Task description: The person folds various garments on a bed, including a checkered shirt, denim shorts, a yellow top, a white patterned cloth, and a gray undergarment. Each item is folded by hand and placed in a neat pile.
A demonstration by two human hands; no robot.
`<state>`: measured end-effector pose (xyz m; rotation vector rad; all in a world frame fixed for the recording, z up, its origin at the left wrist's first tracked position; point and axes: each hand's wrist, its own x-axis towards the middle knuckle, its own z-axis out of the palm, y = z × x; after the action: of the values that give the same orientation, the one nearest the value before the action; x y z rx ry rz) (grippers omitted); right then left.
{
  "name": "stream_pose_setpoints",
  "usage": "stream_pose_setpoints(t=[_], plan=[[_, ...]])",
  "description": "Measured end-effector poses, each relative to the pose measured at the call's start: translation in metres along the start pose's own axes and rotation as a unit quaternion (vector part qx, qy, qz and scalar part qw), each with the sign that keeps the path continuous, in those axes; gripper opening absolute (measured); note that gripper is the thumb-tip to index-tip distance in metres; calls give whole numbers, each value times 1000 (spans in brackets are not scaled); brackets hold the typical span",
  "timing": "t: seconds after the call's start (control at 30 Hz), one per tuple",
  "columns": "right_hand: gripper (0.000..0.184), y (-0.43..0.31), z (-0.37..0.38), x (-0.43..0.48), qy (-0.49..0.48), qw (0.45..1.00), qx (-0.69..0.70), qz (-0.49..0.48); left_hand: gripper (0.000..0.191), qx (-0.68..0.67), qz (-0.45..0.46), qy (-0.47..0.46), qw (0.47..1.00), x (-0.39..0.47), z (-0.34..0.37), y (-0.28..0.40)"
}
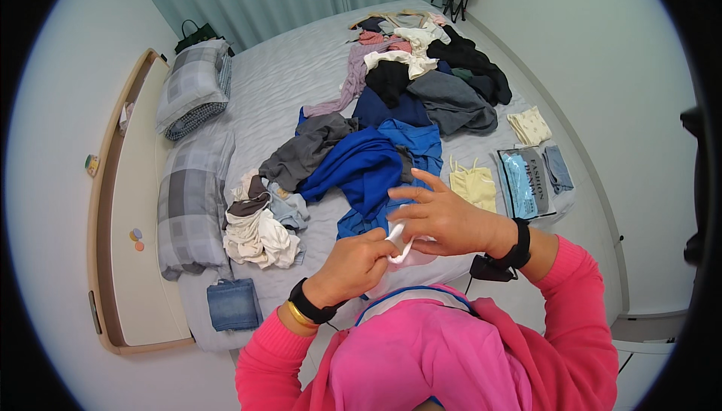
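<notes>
My left hand (358, 261) pinches the edge of a small white cloth piece (399, 244) in front of my chest. At its other side is my right hand (445, 219), thumb against the cloth and upper fingers spread and slightly blurred; most of the cloth is hidden by my fingers. Just beyond my hands lie a bright blue garment (361, 168) and a medium blue garment (420, 146). Dark grey cloth (316, 149) lies beside them. Nearer my left, white and cream clothes (262, 239) are heaped next to a light blue garment (287, 205).
Folded jeans (234, 305) lie at the bed's near left corner. At right are a yellow top (474, 185), a plastic clothing bag (524, 182), folded denim (558, 168) and folded cream cloth (530, 125). Pillows (194, 202) line the headboard (135, 213); more clothes (457, 101) lie farther back.
</notes>
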<state>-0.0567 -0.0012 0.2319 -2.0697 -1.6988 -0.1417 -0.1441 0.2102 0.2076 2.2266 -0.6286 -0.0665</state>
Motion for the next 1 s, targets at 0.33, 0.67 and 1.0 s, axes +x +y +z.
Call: stream_pose_setpoints(t=[0.33, 0.67, 1.0], plan=[[14, -5, -28, 7, 29, 991, 101, 86, 10, -11, 14, 7, 1000, -23, 10, -18], [20, -17, -67, 7, 73, 996, 35, 48, 19, 36, 47, 105, 993, -24, 36, -46], [20, -12, -90, -11, 112, 988, -35, 105, 16, 36, -1, 164, 986, -22, 5, -48]])
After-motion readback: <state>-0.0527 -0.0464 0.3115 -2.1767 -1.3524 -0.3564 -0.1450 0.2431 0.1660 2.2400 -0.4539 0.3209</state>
